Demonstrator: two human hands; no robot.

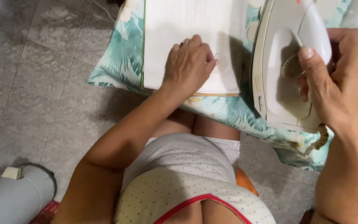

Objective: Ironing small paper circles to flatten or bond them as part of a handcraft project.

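A folded white cloth [179,25] lies flat on an ironing board with a teal leaf-print cover [121,62]. My left hand [189,62] rests palm down on the cloth near its front edge, fingers curled, a ring on one finger. My right hand [340,83] grips the handle of a white electric iron [278,83], which sits on the board just right of the cloth. The thumb lies beside the iron's dial [291,66]. A coiled cord [318,143] leaves the iron's rear.
Grey tiled floor [42,83] spreads to the left and below the board. A grey cylinder with a cable [13,195] lies at the bottom left. My legs and dotted white garment [187,166] are under the board's front edge.
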